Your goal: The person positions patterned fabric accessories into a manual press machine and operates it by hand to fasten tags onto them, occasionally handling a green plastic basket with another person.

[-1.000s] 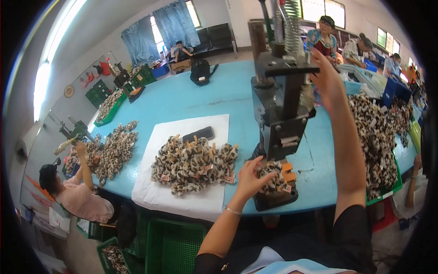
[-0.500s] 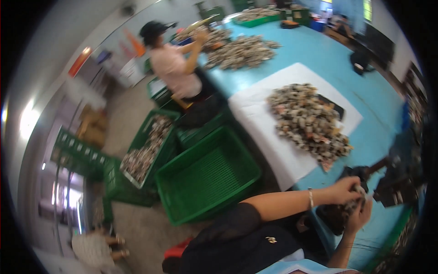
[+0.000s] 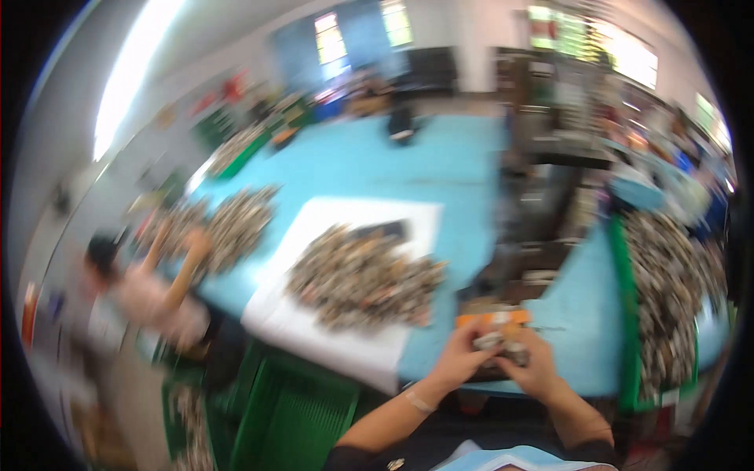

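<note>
Side by side near the lower middle, my left hand (image 3: 462, 355) and my right hand (image 3: 537, 366) are closed around small grey-white bundles (image 3: 503, 343). Motion blur hides what kind they are. Just beyond my fingers is an orange-edged part (image 3: 512, 316) at the foot of a tall dark machine (image 3: 542, 212). To the left of my hands, a heap of similar grey and brown bundles (image 3: 357, 275) lies on a white sheet (image 3: 290, 318), with a dark flat object (image 3: 385, 230) at its far edge.
The blue table (image 3: 361, 165) stretches away ahead. A full green crate (image 3: 631, 337) stands at the right. Green crates (image 3: 290, 412) sit low at the left. A person (image 3: 161, 302) in pink works at another heap (image 3: 239, 228).
My view has swung to the right, so the heap and co-worker appear farther left. Both hands still hold bundles, now near the orange-edged part. The full crate at the right has come into view.
</note>
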The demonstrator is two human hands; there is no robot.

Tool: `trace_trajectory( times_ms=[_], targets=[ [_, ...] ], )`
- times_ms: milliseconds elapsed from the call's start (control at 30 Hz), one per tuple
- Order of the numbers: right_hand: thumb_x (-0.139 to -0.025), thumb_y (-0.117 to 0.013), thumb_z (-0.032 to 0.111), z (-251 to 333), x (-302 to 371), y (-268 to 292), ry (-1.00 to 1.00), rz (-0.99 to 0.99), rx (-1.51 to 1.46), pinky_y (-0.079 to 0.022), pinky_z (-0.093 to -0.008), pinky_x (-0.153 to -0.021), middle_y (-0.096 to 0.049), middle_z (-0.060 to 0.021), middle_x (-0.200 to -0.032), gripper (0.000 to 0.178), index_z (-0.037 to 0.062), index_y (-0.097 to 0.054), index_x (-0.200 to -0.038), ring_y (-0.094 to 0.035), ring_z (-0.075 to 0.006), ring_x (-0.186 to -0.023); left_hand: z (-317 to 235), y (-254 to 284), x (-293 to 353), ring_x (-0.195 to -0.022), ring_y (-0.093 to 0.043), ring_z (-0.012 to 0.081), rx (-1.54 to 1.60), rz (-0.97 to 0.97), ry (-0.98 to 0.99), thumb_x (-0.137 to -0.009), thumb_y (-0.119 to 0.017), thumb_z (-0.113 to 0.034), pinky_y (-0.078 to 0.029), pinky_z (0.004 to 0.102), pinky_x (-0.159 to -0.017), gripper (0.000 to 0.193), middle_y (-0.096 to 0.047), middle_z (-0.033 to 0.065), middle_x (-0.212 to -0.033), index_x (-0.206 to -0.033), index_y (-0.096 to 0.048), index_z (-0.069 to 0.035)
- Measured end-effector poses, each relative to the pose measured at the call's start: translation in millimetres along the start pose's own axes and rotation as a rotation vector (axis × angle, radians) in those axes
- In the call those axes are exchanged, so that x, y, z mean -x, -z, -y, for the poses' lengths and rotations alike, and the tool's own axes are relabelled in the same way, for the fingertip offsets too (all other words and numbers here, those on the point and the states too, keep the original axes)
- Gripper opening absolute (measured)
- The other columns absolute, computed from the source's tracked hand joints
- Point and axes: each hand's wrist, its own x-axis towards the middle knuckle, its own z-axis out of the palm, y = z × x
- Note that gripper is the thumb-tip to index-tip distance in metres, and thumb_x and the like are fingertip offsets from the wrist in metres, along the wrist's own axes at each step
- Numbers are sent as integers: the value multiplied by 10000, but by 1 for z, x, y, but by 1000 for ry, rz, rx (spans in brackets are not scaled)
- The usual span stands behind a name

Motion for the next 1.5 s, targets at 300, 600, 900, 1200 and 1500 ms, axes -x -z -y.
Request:
trace_trajectory(
  times_ms=[300,600,900,1200,1500],
  targets=[
    [-694,-717,140,10,24,7,16,75,-121,-430,-367,-685,-593,-112,-873,257,64,-585,-901,-566,-311,-778,-17,-4,14,-799,-539,71,25,124,135,-775,-677,30,-453,215,-710,205,-558,-20,-846,-825,-509,-75],
    [-610,-660,19,-10,18,-10,289,-156,270,-436,-363,-650,-570,-86,-850,312,35,-577,-910,-568,-268,-745,1,8,14,-823,-506,58,-217,79,252,-774,-674,15,-421,200,-714,214,-558,-16,-896,-928,-537,-44],
    [-702,-649,21,-15,-22,-17,-6,-210,151,-456,-400,-631,-559,-121,-787,305,27,-564,-995,-558,-304,-725,16,-8,-20,-820,-488,76,-27,-223,-87,-807,-618,21,-405,214,-735,169,-526,-2,-883,-883,-480,-40],
    [-837,-640,67,-41,-20,-10,-702,-9,-967,-476,-251,-765,-608,-51,-1003,255,0,-534,-1059,-580,-109,-878,30,-1,-41,-770,-516,74,-149,-236,-90,-846,-554,-3,-419,220,-684,61,-564,-1,-824,-891,-584,26],
    [-840,-622,60,-35,-33,6,-452,-1,-709,-460,-267,-820,-561,-54,-1087,260,-5,-538,-1077,-557,-118,-936,20,-1,-28,-749,-598,75,-473,-160,-156,-784,-674,-90,-472,217,-660,171,-671,39,-840,-881,-657,50]
  ],
)
